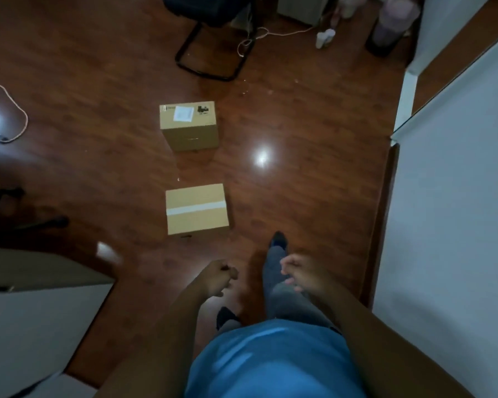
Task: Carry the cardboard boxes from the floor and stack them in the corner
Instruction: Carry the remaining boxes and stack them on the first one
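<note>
Two cardboard boxes stand on the dark wooden floor ahead of me. The near box [196, 208] has a white tape strip across its top. The far box [189, 125] carries a white label and a black print on its top. My left hand [219, 276] hangs low with its fingers curled and nothing in it, a short way below the near box. My right hand [299, 272] is also loosely curled and holds nothing, over my forward leg. Neither hand touches a box.
A white wall [449, 211] and a door frame [404, 90] run along the right. A black chair base [213, 53] and white cables lie at the back. A pale cabinet [38, 311] stands at the lower left. A cord [15, 116] loops on the floor at left.
</note>
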Demonstrator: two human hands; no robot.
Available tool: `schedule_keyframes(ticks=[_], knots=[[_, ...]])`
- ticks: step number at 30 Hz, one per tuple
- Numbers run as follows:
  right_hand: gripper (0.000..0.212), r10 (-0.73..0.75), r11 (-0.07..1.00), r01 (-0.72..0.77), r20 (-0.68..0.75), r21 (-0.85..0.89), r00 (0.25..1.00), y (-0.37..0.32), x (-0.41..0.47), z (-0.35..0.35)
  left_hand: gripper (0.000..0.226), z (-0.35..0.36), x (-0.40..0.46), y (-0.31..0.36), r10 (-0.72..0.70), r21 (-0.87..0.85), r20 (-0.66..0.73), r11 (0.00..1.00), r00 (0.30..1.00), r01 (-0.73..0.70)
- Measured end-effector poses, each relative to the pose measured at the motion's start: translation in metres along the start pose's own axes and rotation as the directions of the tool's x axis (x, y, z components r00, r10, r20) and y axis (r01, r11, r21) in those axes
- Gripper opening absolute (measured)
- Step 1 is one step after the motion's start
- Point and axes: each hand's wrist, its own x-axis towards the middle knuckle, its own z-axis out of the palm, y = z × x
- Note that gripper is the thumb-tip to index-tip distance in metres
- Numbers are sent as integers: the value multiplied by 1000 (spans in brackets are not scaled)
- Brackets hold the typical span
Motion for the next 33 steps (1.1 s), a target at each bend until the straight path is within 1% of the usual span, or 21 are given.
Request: schedule_keyframes(ticks=[2, 4, 7, 8, 10, 13, 16, 19, 21, 24, 25, 27, 28, 29, 31, 33], knots=[[18, 0, 998, 2, 29, -67, 1000, -19, 34, -17, 24, -22, 29, 21, -39, -31, -19, 999, 999, 39], [18, -5, 995, 6, 15, -100, 1000, -43, 72, -39, 18, -43, 56, 39, -71, -70, -61, 995, 996, 67], [16, -44, 988, 48, 33, -144, 998, -96, 121, -84, 16, -72, 82, 84, -146, -187, -125, 975, 981, 122], [16, -55, 989, 58, 27, -134, 998, -115, 133, -98, 16, -80, 88, 103, -153, -232, -142, 966, 978, 117], [18, -75, 992, 75, 10, -97, 997, -152, 162, -123, 16, -97, 107, 142, -114, -309, -187, 950, 976, 51], [21, -40, 997, 39, -12, -61, 999, -199, 204, -153, 16, -123, 129, 202, -62, -383, -252, 923, 966, -40], [17, 3, 991, -1, 15, -137, 1000, -237, 245, -169, 17, -150, 155, 242, -62, -446, -296, 891, 953, -80], [12, 31, 973, -18, 49, -231, 998, -279, 294, -185, 17, -185, 195, 275, -132, -528, -276, 848, 952, -36], [11, 24, 949, 2, 79, -315, 997, -313, 328, -201, 17, -209, 223, 296, -163, -553, -275, 833, 947, -17], [13, 17, 926, 18, 91, -377, 996, -382, 377, -239, 12, -253, 255, 341, -160, -596, -279, 802, 947, -39], [15, 20, 931, 11, 81, -365, 997, -406, 390, -249, 10, -268, 261, 359, -158, -624, -282, 779, 946, -56], [17, -6, 958, 15, 31, -288, 999, -455, 425, -260, 10, -302, 277, 391, -131, -668, -317, 734, 939, -123], [18, -26, 969, 30, 18, -244, 1000, -478, 443, -262, 10, -319, 285, 404, -120, -672, -340, 725, 933, -152], [19, -48, 975, 49, 10, -216, 999, -501, 460, -262, 10, -335, 293, 416, -117, -655, -364, 737, 924, -164], [18, -68, 977, 72, 28, -200, 997, -542, 490, -257, 9, -360, 305, 434, -134, -629, -384, 762, 913, -153], [18, -70, 967, 92, 99, -239, 993, -574, 520, -245, 11, -379, 322, 443, -158, -633, -400, 760, 903, -147]])
